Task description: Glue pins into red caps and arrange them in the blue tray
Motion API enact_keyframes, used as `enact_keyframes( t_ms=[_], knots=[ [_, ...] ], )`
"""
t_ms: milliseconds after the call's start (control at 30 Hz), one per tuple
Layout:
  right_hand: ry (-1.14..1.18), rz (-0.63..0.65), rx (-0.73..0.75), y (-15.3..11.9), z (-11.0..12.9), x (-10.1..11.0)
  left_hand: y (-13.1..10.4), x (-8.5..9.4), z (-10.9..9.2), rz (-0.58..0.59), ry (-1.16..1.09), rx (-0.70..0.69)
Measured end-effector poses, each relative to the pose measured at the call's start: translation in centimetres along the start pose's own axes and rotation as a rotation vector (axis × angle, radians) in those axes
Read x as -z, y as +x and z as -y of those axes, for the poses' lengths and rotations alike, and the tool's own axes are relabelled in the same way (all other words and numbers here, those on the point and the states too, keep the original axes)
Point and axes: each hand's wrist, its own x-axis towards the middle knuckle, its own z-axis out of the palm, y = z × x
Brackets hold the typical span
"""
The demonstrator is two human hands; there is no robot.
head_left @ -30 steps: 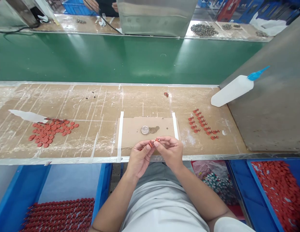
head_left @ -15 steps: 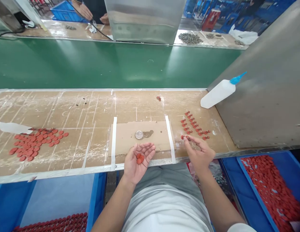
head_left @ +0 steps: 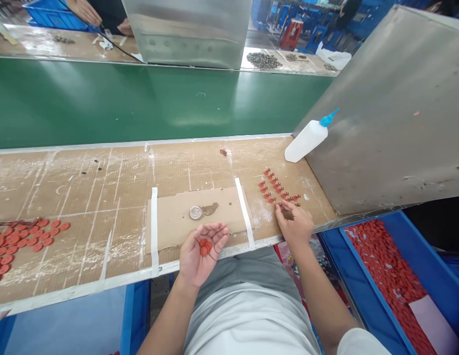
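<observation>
My left hand (head_left: 200, 254) is cupped palm up in front of the cardboard pad, cradling a few small red discs (head_left: 205, 247). To the right, my right hand (head_left: 296, 227) reaches down at the near end of the rows of small red pieces (head_left: 277, 185), each a disc with a shiny copper-coloured part standing on it. Its thumb and index finger pinch one such red piece (head_left: 279, 204), mostly covered by the fingertips. Behind my left hand, a small round metal dish (head_left: 195, 212) sits on the taped cardboard pad (head_left: 173, 217), beside a wet brown stain.
Loose red discs (head_left: 24, 239) lie at the left. A white squeeze bottle (head_left: 307, 140) with a blue nozzle leans on the metal panel (head_left: 381, 118). A blue bin (head_left: 403, 222) of red parts stands below right. Across the green strip (head_left: 170, 103), another person's hand (head_left: 87, 11) shows.
My right hand has brought the pinched piece in beside the rows and now covers some of them. My left hand stays cupped around the discs. The view has turned right.
</observation>
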Motion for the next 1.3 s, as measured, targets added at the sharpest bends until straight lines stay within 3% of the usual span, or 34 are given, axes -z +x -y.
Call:
enact_keyframes(
  t_ms=[233,367,500,633,833,967,1067,1167,1300],
  knots=[
    [0.002,-0.069,-0.012,-0.3,0.3,0.4,-0.3,-0.6,0.1,0.042,-0.037,0.009],
    [0.195,-0.054,0.042,-1.8,3.2,2.4,-0.4,-1.6,0.3,0.064,-0.054,0.019],
    [0.572,0.133,0.296,-3.1,8.2,4.3,-0.3,-2.4,0.6,0.079,-0.048,0.012],
    [0.749,0.334,0.372,-2.7,12.2,4.5,-0.2,-2.5,0.9,0.089,-0.026,0.023],
    [0.76,0.59,0.459,-0.8,14.2,3.3,-0.5,-1.8,1.0,0.083,-0.021,0.075],
    [0.831,0.681,0.494,0.0,14.5,3.2,-0.6,-1.4,1.0,0.075,-0.038,0.071],
    [0.932,0.712,0.384,0.5,14.8,3.6,-0.5,-1.1,0.9,0.04,-0.046,0.056],
    [1.05,0.798,0.054,1.1,15.0,4.1,-0.5,-0.8,1.0,-0.023,-0.016,-0.018],
    [1.233,1.06,-0.381,2.7,14.7,4.4,-0.8,0.0,1.2,-0.068,0.095,-0.125]
  ],
)
